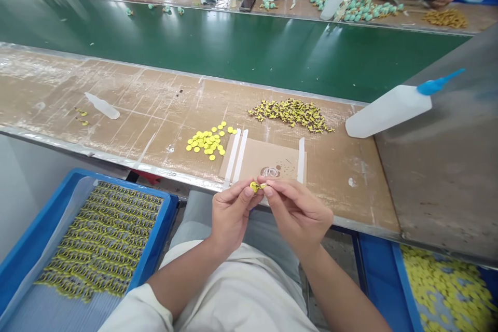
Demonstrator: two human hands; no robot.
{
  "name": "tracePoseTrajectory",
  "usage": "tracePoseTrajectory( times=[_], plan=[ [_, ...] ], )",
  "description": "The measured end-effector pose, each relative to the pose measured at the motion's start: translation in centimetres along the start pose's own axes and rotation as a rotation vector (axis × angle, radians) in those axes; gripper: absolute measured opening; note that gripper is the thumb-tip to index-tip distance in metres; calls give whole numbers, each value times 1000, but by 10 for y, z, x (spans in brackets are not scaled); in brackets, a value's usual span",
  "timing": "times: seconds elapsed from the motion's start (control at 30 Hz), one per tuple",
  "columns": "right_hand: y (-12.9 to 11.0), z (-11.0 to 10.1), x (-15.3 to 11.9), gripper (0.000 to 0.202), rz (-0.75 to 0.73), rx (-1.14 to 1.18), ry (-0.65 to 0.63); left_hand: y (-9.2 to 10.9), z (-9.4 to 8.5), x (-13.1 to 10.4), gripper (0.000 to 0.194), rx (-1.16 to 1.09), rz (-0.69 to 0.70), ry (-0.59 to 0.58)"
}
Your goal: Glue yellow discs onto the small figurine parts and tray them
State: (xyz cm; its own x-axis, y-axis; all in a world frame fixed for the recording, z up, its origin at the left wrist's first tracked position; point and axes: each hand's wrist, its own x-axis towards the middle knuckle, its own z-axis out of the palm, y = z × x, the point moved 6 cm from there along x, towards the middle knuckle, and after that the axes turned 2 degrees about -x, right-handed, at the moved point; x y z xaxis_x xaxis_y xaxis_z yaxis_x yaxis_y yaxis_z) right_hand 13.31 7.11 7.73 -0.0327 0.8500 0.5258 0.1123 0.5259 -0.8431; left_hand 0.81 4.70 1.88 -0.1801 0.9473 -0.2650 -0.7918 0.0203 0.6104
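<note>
My left hand [233,212] pinches a small yellow piece [254,187] between thumb and fingers, above the table's front edge. From the right, my right hand [298,212] closes its fingertips on the other end of the same piece, where a paler tip shows. Just beyond both hands lies a cardboard sheet [264,153] with white tape strips and a smear of glue. Yellow discs [206,141] are spread left of the sheet. Behind it is a pile of small yellow and dark pieces [291,113].
A large glue bottle [389,111] leans against the metal panel at right. Blue trays hold rows of pieces [105,238] at lower left and yellow discs [447,290] at lower right. Beyond the green belt [233,41], other people work at a bench with turquoise pieces [365,8].
</note>
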Motion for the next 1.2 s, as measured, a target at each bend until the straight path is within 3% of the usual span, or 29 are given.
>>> tracePoseTrajectory(
  times=[0.47, 0.7, 0.97, 1.2],
  plan=[
    [1, 0, -1, 25, 20, -11, -9, 1, -2, -2, 15, 79, 50, 6],
    [10, 0, 1, 19, 93, 0, -79, 2, -8, 1, 15, 148, 84, 8],
    [13, -6, 7, 5, 286, 19, -86, -2, -8, 3, 19, 128, -47, 16],
    [24, -6, 3, 13, 512, 165, -115, 0, -5, 2, 21, 138, -59, 1]
  ],
)
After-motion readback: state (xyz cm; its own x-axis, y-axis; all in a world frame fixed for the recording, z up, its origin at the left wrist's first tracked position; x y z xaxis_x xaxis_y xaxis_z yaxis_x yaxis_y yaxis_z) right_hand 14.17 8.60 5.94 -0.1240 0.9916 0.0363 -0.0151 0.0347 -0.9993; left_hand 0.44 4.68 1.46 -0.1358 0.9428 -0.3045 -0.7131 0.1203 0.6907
